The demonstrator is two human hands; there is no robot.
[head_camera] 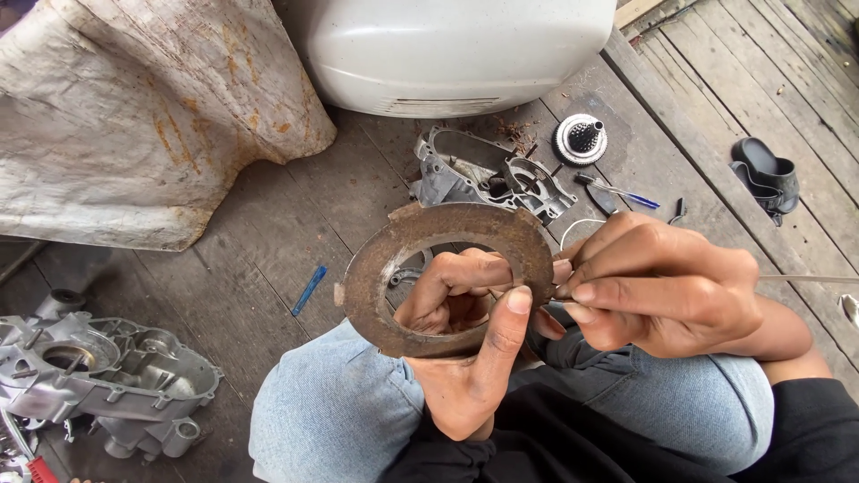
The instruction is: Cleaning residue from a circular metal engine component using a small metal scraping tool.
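My left hand [465, 344] grips a rusty brown metal ring plate [376, 268], fingers curled through its central hole and thumb pressed on its right rim. My right hand [658, 286] pinches a thin metal rod [805, 279] whose tip meets the ring's right edge by my left thumb; the rod runs off to the right. Both hands are held above my knees in light blue jeans [331, 411].
On the wooden plank floor lie a grey engine casing [488, 174], a round toothed part [581, 139], a blue-handled tool [626, 192], a small blue piece [309, 290], a black sandal [763, 174] and another casing [98, 371] at left. A white body panel [447, 49] and stained sack [134, 107] stand behind.
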